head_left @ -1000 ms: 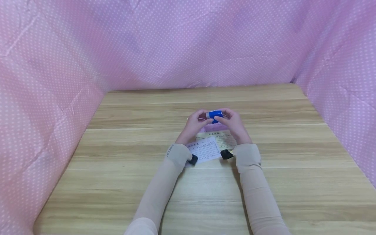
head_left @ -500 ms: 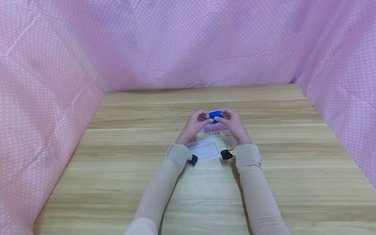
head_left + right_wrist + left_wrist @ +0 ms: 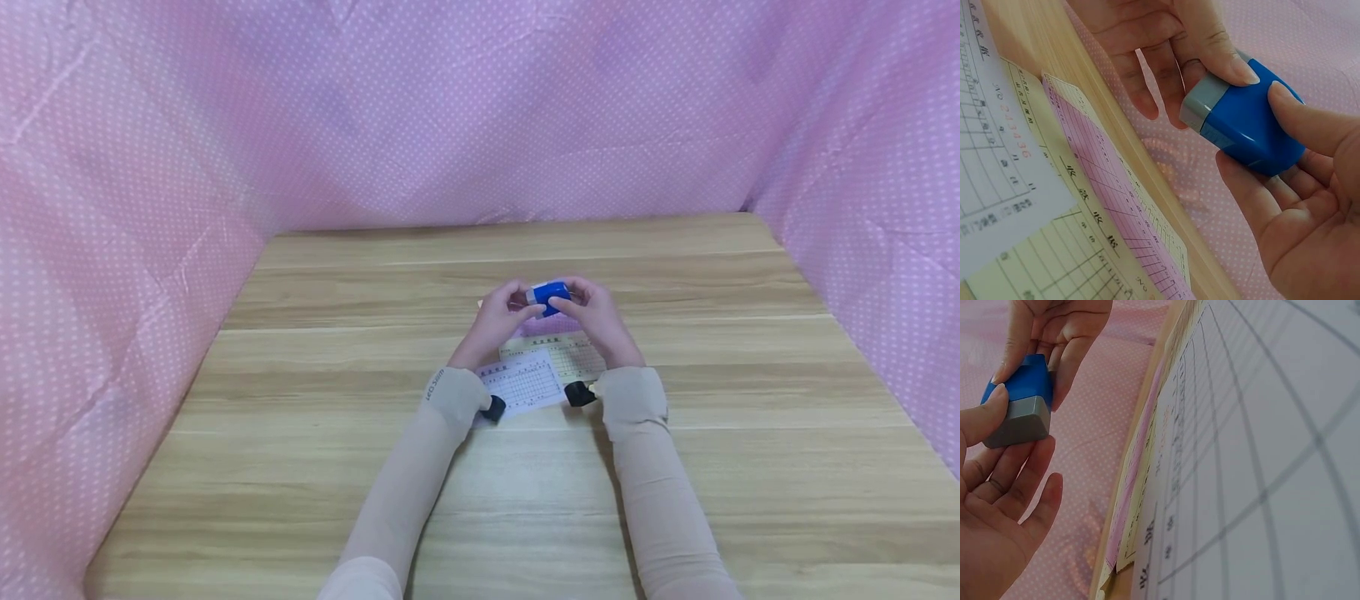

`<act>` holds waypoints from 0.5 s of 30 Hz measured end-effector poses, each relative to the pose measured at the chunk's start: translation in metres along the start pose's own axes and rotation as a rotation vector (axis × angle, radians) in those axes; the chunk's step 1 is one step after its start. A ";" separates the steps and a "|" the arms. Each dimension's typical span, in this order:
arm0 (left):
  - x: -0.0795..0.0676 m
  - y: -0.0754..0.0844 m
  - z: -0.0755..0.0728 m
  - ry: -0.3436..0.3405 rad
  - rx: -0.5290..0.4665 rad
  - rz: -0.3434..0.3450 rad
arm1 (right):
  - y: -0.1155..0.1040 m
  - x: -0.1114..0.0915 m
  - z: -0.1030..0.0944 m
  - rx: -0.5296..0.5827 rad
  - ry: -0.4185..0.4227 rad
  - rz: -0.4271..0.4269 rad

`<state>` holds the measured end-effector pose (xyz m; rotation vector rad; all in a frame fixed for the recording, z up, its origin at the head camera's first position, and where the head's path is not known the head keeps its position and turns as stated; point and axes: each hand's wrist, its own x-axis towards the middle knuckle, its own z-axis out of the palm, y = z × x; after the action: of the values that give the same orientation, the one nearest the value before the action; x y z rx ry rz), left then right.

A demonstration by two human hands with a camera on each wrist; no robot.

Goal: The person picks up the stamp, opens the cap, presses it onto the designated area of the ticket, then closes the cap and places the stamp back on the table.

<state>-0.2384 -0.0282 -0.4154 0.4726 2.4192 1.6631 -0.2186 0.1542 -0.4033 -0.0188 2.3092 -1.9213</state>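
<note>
Both hands hold a blue stamp (image 3: 552,298) with a grey cap (image 3: 1202,100) above the far sheets of paper. My left hand (image 3: 491,325) pinches the grey cap between thumb and fingers, its other fingers spread loosely below. My right hand (image 3: 600,323) grips the blue body, thumb on top and fingers underneath, as the right wrist view shows. The cap sits against the body and points left. Under the wrists lie a white receipt form (image 3: 525,383), a yellow form (image 3: 577,360) and a pink form (image 3: 1110,172), overlapping one another.
The forms lie on a wood-grain table (image 3: 300,467). Pink polka-dot cloth (image 3: 480,117) hangs behind the table and along both sides. Each wrist carries a small black camera, such as the left one (image 3: 492,408), close over the papers.
The stamp has shifted and tilted very slightly between the fingers. Arms and papers stay practically where they were.
</note>
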 end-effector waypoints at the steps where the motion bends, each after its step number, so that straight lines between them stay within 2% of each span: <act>1: 0.000 0.000 0.000 -0.001 0.003 -0.002 | 0.000 0.000 0.000 0.000 0.000 0.001; 15: 0.002 -0.001 0.001 -0.010 0.031 -0.009 | 0.000 0.000 -0.002 0.008 -0.008 -0.010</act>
<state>-0.2396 -0.0268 -0.4170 0.4729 2.4400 1.6176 -0.2183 0.1559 -0.4035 -0.0370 2.3006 -1.9321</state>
